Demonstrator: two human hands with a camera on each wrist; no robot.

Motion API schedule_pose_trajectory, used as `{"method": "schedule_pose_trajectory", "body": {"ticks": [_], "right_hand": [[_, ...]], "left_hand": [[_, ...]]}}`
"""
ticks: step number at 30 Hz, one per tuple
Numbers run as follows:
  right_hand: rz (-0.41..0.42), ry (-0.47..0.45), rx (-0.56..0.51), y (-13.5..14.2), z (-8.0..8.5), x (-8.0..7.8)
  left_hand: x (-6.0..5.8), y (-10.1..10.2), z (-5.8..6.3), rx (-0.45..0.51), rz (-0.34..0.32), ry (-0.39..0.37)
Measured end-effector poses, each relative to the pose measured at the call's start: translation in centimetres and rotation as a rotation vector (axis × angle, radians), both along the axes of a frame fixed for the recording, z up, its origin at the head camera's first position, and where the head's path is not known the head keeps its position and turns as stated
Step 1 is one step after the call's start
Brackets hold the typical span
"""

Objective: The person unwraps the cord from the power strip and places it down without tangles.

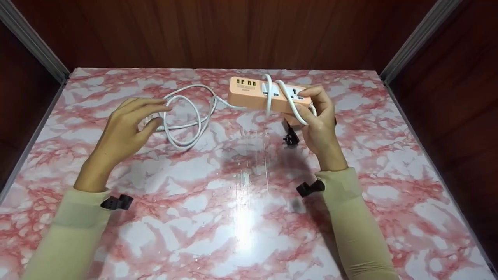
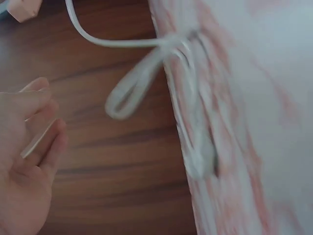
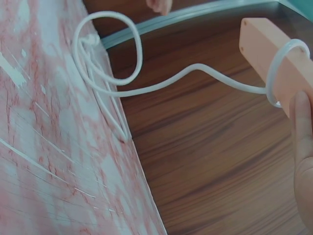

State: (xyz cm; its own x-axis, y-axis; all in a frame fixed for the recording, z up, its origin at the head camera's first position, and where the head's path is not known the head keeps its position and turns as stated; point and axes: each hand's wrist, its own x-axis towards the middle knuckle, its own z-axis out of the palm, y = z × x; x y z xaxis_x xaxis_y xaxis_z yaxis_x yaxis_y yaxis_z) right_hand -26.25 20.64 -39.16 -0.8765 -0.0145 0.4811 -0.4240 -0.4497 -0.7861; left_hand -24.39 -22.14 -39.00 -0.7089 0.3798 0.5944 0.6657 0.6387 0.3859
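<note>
My right hand [image 1: 319, 116] grips the right end of a peach-coloured power strip [image 1: 249, 97], held up over the far part of the table. White cable [image 1: 269, 93] is wound round the strip across its sockets; a row of USB ports shows at its left end. From the strip the cable runs left into loose loops [image 1: 183, 146]. Beside those loops my left hand [image 1: 126, 122] hovers with fingers relaxed, holding nothing; in the left wrist view it is apart from the looped cable [image 2: 129, 93]. The right wrist view shows the strip's side [image 3: 266, 46].
A black plug [image 1: 291, 138] shows just below the strip, next to a partly hidden peach-coloured piece [image 1: 293, 119]. The table [image 1: 186, 233] has a glossy red-and-white marbled top. Dark wood panels [image 1: 218, 35] stand behind it and at both sides.
</note>
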Motion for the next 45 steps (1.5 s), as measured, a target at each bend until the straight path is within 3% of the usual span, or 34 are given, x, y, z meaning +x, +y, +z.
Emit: {"method": "schedule_pose_trajectory", "body": {"ticks": [10,15,24,33,45], "right_hand": [[0.023,0.013,-0.012,0.1,-0.1,0.0],[0.025,0.011,-0.007,0.1,0.0,0.1],[0.035,0.002,-0.017,0.0,0.1,0.1],[0.056,0.019,-0.024,0.1,-0.1,0.0],[0.079,0.023,-0.001,0.2,-0.3,0.0]], "left_hand": [[-0.7,5.7,1.2,0.086,0.025,-0.055],[-1.4,8.2,1.2,0.106,0.008,-0.038],[-2.3,11.9,0.9,0.069,-0.008,-0.064],[-2.6,13.8,0.3,0.069,0.026,-0.069],[-2.8,14.6,-0.7,0.116,0.017,0.029]]}}
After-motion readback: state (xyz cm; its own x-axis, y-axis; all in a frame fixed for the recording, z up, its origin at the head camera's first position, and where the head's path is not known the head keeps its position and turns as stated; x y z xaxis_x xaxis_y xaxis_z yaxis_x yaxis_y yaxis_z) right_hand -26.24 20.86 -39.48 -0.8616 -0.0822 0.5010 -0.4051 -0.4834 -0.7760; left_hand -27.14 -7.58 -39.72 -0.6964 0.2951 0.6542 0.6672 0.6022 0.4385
